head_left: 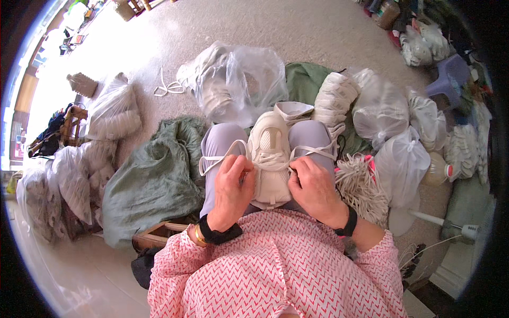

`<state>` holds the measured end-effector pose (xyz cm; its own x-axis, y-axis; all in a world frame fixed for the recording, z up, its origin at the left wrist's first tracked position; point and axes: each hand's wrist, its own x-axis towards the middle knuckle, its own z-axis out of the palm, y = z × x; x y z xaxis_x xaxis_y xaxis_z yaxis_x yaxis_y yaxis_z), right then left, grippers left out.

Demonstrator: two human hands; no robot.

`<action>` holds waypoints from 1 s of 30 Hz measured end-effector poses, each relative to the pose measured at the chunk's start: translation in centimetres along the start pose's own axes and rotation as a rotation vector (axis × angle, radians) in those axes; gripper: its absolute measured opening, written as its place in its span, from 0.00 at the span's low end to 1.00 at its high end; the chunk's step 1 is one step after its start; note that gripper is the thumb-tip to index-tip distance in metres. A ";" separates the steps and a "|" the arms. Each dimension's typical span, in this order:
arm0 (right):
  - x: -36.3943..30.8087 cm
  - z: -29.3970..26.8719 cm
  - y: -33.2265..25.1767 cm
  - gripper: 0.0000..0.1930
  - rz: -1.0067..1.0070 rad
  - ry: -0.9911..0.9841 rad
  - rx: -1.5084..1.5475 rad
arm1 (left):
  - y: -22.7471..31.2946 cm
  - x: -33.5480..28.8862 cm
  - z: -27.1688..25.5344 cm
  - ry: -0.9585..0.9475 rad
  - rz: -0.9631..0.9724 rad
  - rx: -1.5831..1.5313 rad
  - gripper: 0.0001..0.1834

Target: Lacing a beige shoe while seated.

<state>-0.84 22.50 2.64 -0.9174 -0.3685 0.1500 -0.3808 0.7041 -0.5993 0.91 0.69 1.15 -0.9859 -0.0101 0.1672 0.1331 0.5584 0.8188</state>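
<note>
A cream-coloured sneaker [271, 183] rests between my knees, with a white shoelace [273, 161] threaded across its front. My left hand [231, 183] is closed on the lace at the shoe's left side, and a length of it loops over my left knee. On the right side, my right hand [313, 185] pinches the lace close to the shoe. Its slack lies across my right knee. Just beyond my right knee, a stack of cream shoe parts [335, 98] stands beside a single pale shoe piece [293, 111].
Clear plastic bags [254, 79] of shoes sit ahead. More bags [114, 114] line the left, beside a green cloth sack [154, 175]. On the right are a bundle of white laces [360, 185], tied bags [400, 164], a purple plastic stool [449, 79] and a plastic jug [436, 169].
</note>
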 end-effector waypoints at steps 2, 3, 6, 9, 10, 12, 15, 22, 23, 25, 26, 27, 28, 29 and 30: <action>0.0 -0.1 0.0 0.09 -0.019 -0.004 -0.039 | 0.0 -0.1 -0.1 -0.010 0.004 0.014 0.05; -0.1 0.0 0.3 0.08 -0.009 -0.008 0.023 | -0.1 0.0 -0.1 -0.008 0.052 0.056 0.04; -0.4 0.2 0.7 0.09 -0.013 0.011 0.107 | -0.4 -0.1 -0.1 -0.018 0.095 0.085 0.05; -0.7 -0.2 0.0 0.10 -0.052 0.023 0.096 | 0.0 -0.5 -0.3 -0.051 0.095 0.070 0.08; -0.6 -0.4 -0.3 0.10 -0.076 0.014 0.060 | 0.3 -0.4 -0.5 -0.071 0.101 0.067 0.10; -0.4 -0.5 -0.6 0.09 -0.095 -0.027 -0.015 | 1.4 -0.2 -1.1 -0.096 0.128 0.115 0.12; 0.4 -1.0 -1.0 0.08 -0.145 -0.140 -0.184 | 2.0 -0.4 -1.0 -0.156 0.137 0.228 0.15; 1.0 -0.5 -0.2 0.08 -0.301 -0.072 -0.244 | 2.6 -0.3 -0.6 -0.226 0.200 0.419 0.16; 0.7 -0.5 -0.7 0.08 -0.305 -0.073 -0.243 | 2.6 -0.3 -0.6 -0.227 0.237 0.441 0.16; -0.1 -0.3 -2.4 0.06 -0.194 -0.041 0.124 | 2.2 -0.5 -0.6 -0.234 0.221 0.422 0.15; -0.1 0.0 -2.7 0.06 -0.193 -0.041 0.128 | 2.0 -0.6 -0.6 -0.238 0.205 0.401 0.15; 0.2 0.3 -2.8 0.05 -0.137 -0.071 0.201 | 1.8 -0.6 -0.5 -0.239 0.206 0.401 0.15; 0.5 0.6 -2.9 0.04 -0.080 -0.102 0.274 | 1.6 -0.6 -0.5 -0.225 0.197 0.358 0.14; 0.7 1.0 -2.9 0.04 -0.081 -0.102 0.274 | 1.5 -0.6 -0.5 -0.210 0.187 0.314 0.13; 0.8 1.4 -2.9 0.04 -0.094 -0.083 0.248 | 1.6 -0.6 -0.5 -0.211 0.186 0.317 0.13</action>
<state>-0.34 19.28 3.35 -0.8628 -0.4812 0.1550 -0.4145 0.4978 -0.7618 1.77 1.12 2.63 -0.9515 0.2668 0.1533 0.3057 0.7624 0.5704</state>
